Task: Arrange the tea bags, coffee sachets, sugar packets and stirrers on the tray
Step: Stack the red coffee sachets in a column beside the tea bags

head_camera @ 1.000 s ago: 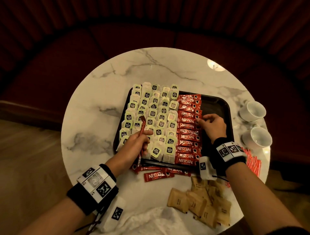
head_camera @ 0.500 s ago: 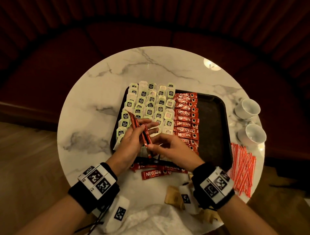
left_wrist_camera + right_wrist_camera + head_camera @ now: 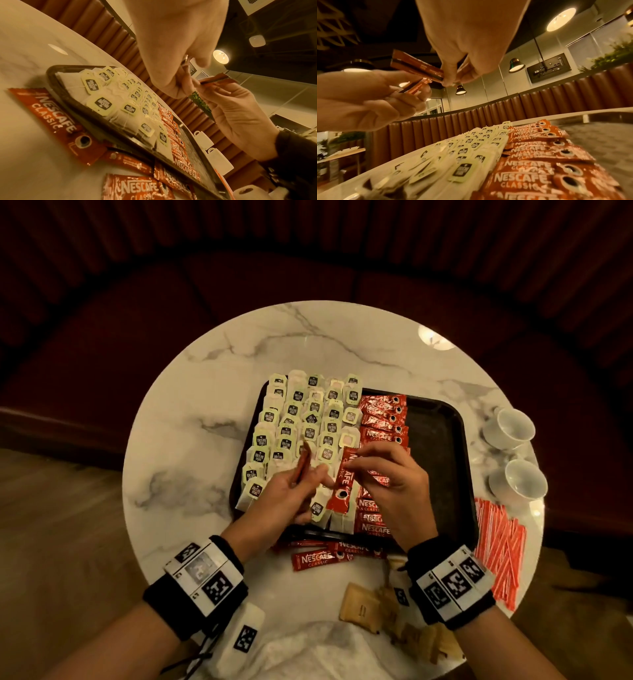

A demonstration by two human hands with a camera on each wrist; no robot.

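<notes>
A dark tray (image 3: 442,419) on the round marble table holds rows of tea bags (image 3: 301,419) on its left and a column of red coffee sachets (image 3: 385,419) in the middle. My left hand (image 3: 287,494) hovers over the tray's near edge and holds a red coffee sachet (image 3: 303,460) on edge. My right hand (image 3: 394,477) pinches another red coffee sachet (image 3: 344,484) by its upper end, just right of the left hand. In the right wrist view that pinched sachet (image 3: 416,66) hangs above the tray, with the left hand's sachet (image 3: 414,86) beside it.
Loose coffee sachets (image 3: 318,559) lie on the table in front of the tray. Brown sugar packets (image 3: 363,607) sit near the front edge, red-striped stirrers (image 3: 500,546) at the right. Two white cups (image 3: 513,429) stand right of the tray. The tray's right part is bare.
My right hand has drawn one sachet out of the left hand and moved it to the right. The left hand keeps hold of a sachet and has hardly moved.
</notes>
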